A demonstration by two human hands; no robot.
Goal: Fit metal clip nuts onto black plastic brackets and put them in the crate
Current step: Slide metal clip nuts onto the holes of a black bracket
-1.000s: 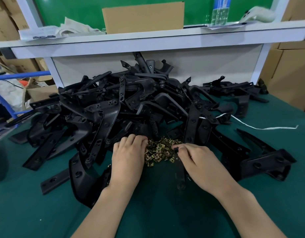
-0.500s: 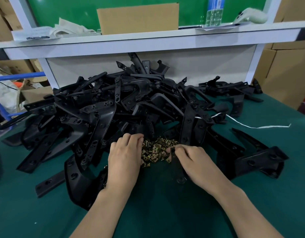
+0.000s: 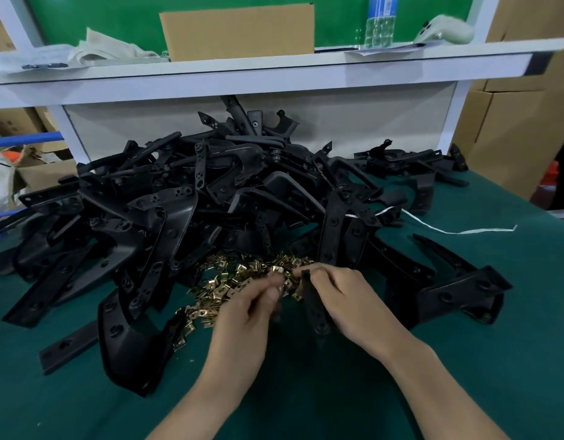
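A heap of black plastic brackets (image 3: 210, 201) covers the middle of the green table. In front of it lies a loose pile of brass-coloured clip nuts (image 3: 223, 287). My right hand (image 3: 344, 303) grips a narrow black bracket (image 3: 312, 306), its top end poking up between thumb and fingers. My left hand (image 3: 248, 309) is raised just left of that end, fingertips pinched together over the clips, seemingly on a clip nut, though blur hides it. No crate is visible.
More brackets (image 3: 458, 290) lie to the right of my hands, and a flat black strip (image 3: 67, 347) lies at the front left. A white strap (image 3: 458, 230) trails across the table on the right. A white shelf (image 3: 242, 77) overhangs the back.
My left hand has lifted off the clip pile and moved right toward the bracket end, fingers pinched. My right hand still holds the same bracket.
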